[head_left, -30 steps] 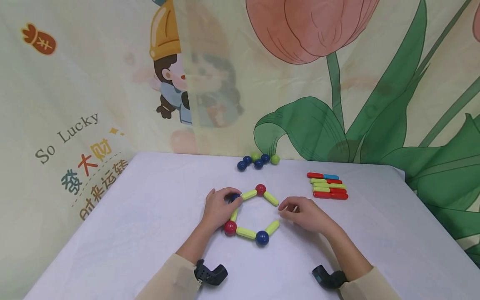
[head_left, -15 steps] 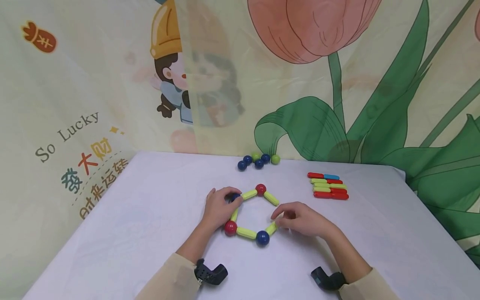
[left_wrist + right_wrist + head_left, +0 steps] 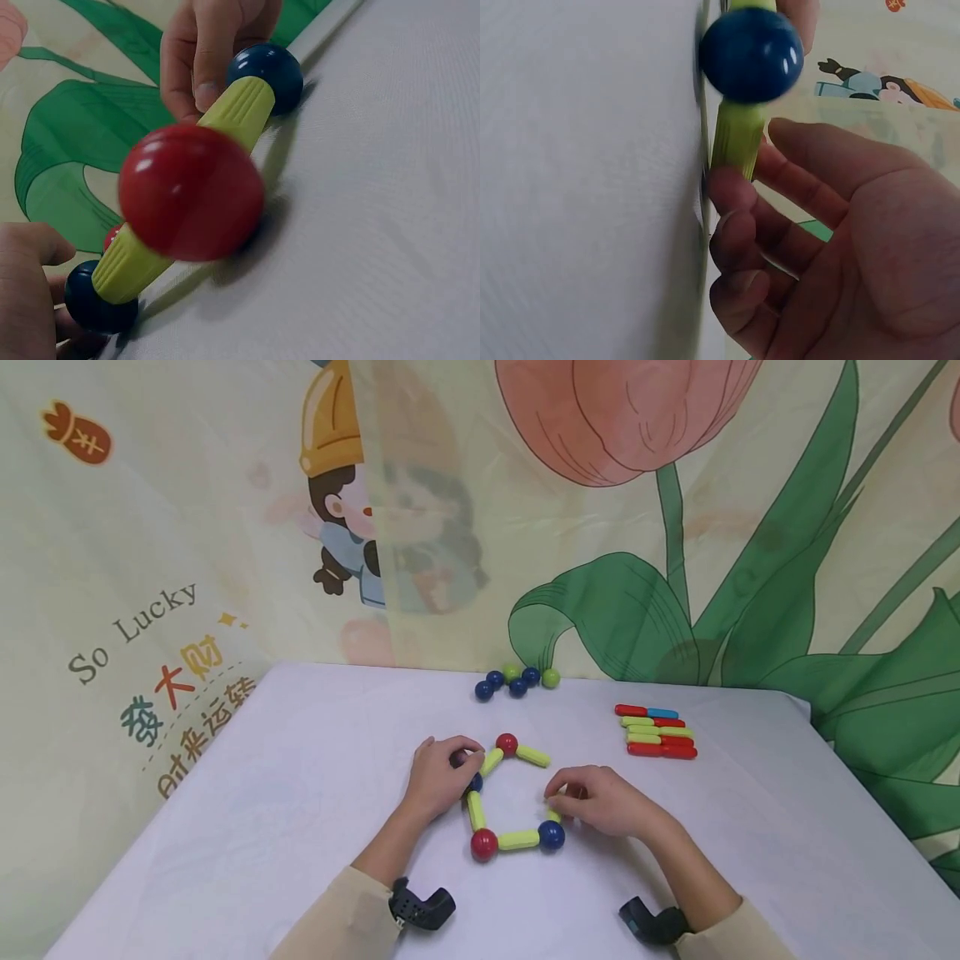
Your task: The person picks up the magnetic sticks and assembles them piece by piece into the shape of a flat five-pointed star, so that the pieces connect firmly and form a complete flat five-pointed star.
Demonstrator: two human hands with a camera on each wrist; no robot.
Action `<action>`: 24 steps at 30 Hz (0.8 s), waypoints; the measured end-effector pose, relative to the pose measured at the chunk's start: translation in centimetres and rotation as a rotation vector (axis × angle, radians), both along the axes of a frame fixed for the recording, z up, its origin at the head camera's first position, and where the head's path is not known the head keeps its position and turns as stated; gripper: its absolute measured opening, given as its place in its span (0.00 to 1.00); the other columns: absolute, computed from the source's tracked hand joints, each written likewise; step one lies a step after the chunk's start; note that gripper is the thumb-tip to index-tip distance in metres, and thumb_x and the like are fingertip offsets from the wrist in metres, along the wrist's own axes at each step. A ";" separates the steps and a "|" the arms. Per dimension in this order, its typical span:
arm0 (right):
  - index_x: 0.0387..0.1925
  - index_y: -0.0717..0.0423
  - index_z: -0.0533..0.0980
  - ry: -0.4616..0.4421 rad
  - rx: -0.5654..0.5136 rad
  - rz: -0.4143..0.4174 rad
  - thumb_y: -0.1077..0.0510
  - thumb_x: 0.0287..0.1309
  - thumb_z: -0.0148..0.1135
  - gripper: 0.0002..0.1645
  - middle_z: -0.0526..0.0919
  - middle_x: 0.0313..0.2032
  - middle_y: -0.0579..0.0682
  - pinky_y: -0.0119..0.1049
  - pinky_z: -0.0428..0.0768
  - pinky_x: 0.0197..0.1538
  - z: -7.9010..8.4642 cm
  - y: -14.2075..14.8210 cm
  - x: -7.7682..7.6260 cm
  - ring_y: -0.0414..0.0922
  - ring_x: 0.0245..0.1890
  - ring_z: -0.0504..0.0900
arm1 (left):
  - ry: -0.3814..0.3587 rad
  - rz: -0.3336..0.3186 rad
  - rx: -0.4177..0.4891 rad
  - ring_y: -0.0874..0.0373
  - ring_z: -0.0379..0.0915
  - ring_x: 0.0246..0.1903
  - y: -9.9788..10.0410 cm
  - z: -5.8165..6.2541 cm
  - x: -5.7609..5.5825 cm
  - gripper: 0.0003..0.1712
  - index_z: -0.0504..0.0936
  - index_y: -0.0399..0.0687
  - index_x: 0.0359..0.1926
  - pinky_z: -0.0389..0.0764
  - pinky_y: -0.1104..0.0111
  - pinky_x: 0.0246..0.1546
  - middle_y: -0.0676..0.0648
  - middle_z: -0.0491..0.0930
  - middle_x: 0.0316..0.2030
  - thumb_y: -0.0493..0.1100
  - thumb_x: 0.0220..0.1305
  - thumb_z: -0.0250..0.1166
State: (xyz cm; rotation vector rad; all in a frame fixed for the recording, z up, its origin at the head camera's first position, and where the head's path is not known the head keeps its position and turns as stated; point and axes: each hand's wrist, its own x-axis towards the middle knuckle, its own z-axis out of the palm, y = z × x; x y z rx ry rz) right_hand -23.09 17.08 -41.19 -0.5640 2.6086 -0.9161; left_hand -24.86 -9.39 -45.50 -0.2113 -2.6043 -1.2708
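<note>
A chain of magnetic rods and balls lies on the white table (image 3: pixel 337 760) in an unclosed ring. My left hand (image 3: pixel 445 777) grips the blue ball (image 3: pixel 474 783) at its left side; the fingers partly hide it. My right hand (image 3: pixel 606 799) pinches the free end of a yellow-green rod (image 3: pixel 737 139) that joins the front blue ball (image 3: pixel 552 835). Another rod (image 3: pixel 518 840) links that ball to the front red ball (image 3: pixel 191 193). From the far red ball (image 3: pixel 507 744), a yellow-green rod (image 3: pixel 533 756) points right, its end apart from my right fingertips.
Several loose blue and green balls (image 3: pixel 517 687) sit by the back edge. Right of them lies a stack of red, blue and yellow-green rods (image 3: pixel 660 750). A printed cloth (image 3: pixel 435 635) hangs behind the table.
My right hand has come toward me onto the rod's end. The front red and blue balls have swung right and nearer; the far red ball has shifted left. My left hand stays about in place.
</note>
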 end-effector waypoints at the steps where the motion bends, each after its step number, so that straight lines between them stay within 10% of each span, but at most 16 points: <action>1: 0.45 0.45 0.84 0.010 0.012 -0.018 0.52 0.65 0.68 0.08 0.81 0.30 0.44 0.34 0.80 0.35 0.0 0.0 -0.1 0.43 0.33 0.77 | 0.004 -0.002 0.000 0.58 0.72 0.29 0.0 0.0 0.0 0.11 0.89 0.49 0.44 0.53 0.44 0.78 0.54 0.76 0.22 0.47 0.68 0.64; 10: 0.47 0.43 0.83 0.089 0.069 -0.136 0.54 0.66 0.68 0.09 0.80 0.33 0.45 0.35 0.80 0.38 -0.6 0.3 -0.6 0.44 0.35 0.77 | -0.059 -0.070 0.106 0.57 0.70 0.20 0.0 0.0 0.1 0.13 0.88 0.46 0.46 0.60 0.52 0.77 0.54 0.74 0.13 0.48 0.71 0.63; 14: 0.52 0.44 0.83 0.089 0.061 -0.155 0.54 0.65 0.69 0.14 0.81 0.35 0.46 0.35 0.82 0.38 -0.9 0.3 -0.8 0.44 0.36 0.78 | -0.075 -0.038 0.108 0.57 0.72 0.23 0.3 0.0 0.3 0.13 0.88 0.47 0.45 0.77 0.58 0.53 0.54 0.77 0.16 0.49 0.71 0.62; 18: 0.56 0.45 0.81 0.079 0.041 -0.188 0.54 0.63 0.71 0.19 0.81 0.36 0.47 0.35 0.83 0.38 -0.9 0.1 -1.2 0.44 0.36 0.78 | -0.033 0.006 0.082 0.56 0.78 0.38 0.7 0.0 0.1 0.14 0.86 0.52 0.52 0.80 0.62 0.44 0.51 0.84 0.35 0.47 0.70 0.64; 24: 0.55 0.47 0.81 0.081 0.026 -0.181 0.53 0.63 0.71 0.19 0.81 0.37 0.48 0.35 0.82 0.39 -0.9 0.1 -2.2 0.45 0.37 0.78 | 0.004 -0.070 -0.011 0.49 0.75 0.63 1.0 -0.2 -0.1 0.28 0.77 0.54 0.68 0.74 0.51 0.67 0.47 0.79 0.63 0.48 0.69 0.66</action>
